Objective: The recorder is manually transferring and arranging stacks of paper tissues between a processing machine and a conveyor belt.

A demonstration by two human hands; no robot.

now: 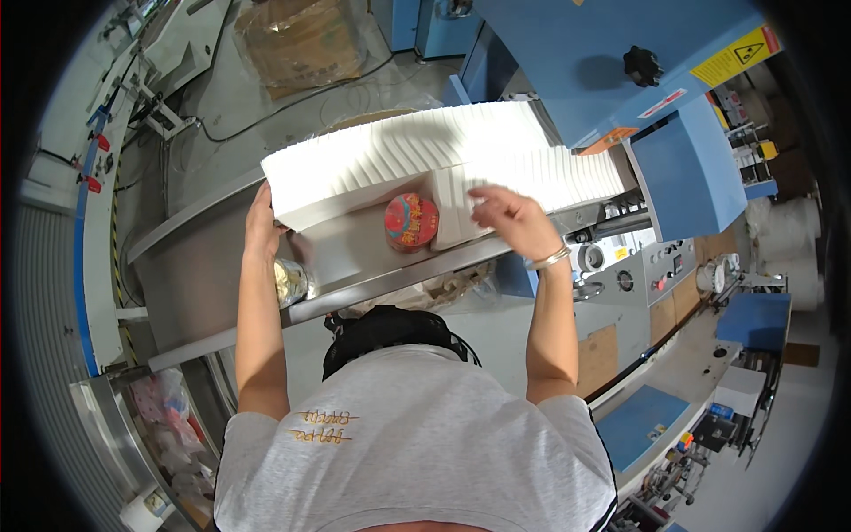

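Observation:
A long row of white paper pieces, packed face to face, lies across the metal table. My left hand holds its left end, fingers along the end face and thumb at the near corner. A shorter white row lies on the near side, to the right. Over the left part of this shorter row is my right hand, its fingers apart and partly bent, with nothing visible in them. A round red tin-like object with yellow and blue markings sits between my hands, beside the shorter row's left end.
Near my left wrist stands a clear container with pale yellow contents, at the metal table's front edge. A blue machine rises at the far right. A plastic-covered cardboard box is on the floor beyond the table.

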